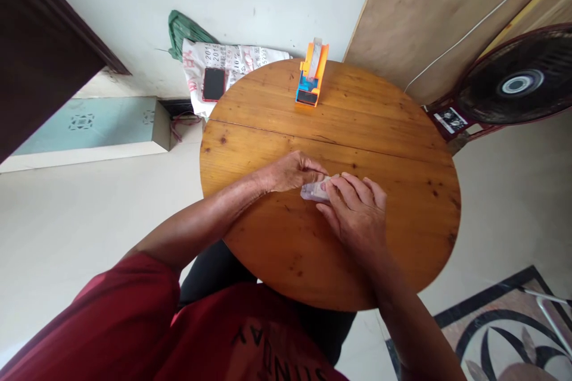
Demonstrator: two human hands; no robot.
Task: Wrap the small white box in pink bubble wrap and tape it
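A small, pale, see-through package is between my hands above the middle of the round wooden table. My left hand comes in from the left, its thumb and fingertips pinched at the package's far edge. From the right, my right hand bends its fingers over the other end, with the thumb on the near side. The fingers cover much of the package, so its contents cannot be made out. Farther back stands an orange and blue tape dispenser with a roll of tape in it, touched by neither hand.
The round wooden table has a seam across it. Beyond its left edge, a phone lies on a printed white sack near a green bag. A fan stands at the right, and a pale blue box at the left.
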